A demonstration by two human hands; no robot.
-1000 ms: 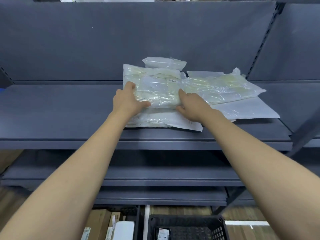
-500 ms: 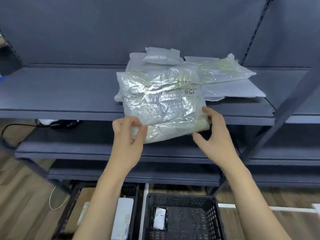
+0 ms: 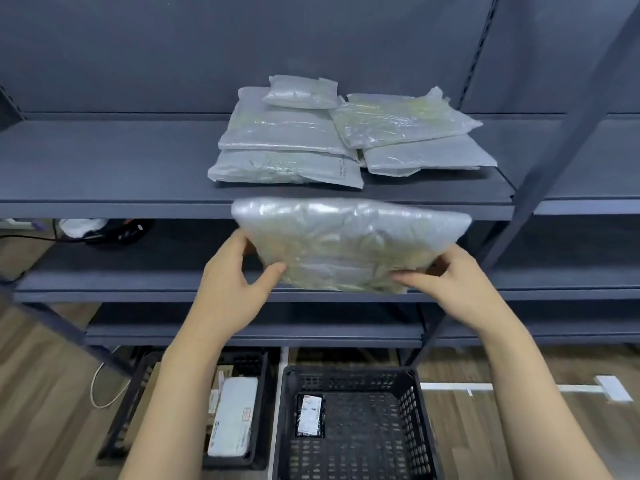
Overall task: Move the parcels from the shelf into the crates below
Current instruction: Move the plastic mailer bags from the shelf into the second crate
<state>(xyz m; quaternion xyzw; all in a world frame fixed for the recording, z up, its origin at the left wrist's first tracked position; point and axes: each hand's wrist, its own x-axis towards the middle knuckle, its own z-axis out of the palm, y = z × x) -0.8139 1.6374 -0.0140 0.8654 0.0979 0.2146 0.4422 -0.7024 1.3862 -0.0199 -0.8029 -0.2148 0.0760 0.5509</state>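
Note:
A clear plastic parcel (image 3: 346, 240) hangs in the air in front of the shelf edge, held by both hands. My left hand (image 3: 232, 289) grips its lower left corner, thumb on the front. My right hand (image 3: 457, 289) grips its lower right corner. Several more plastic parcels (image 3: 287, 143) lie stacked on the dark grey shelf (image 3: 104, 168) behind it. Below, on the floor, a black crate (image 3: 349, 375) holds one small dark packet (image 3: 310, 415). A second black crate (image 3: 259, 362) to its left holds a white parcel (image 3: 233, 420) and cardboard items.
Two lower grey shelves (image 3: 104, 282) run under the parcel shelf. A slanted shelf upright (image 3: 540, 174) crosses on the right. Cables and dark objects (image 3: 104, 230) sit on the middle shelf at left. The floor (image 3: 41, 393) is wood with white tape marks (image 3: 613, 393).
Both hands gripped the top parcel on the stack, pulled it off the shelf and lowered it in front of the shelf edge. The view tilted down toward the crates.

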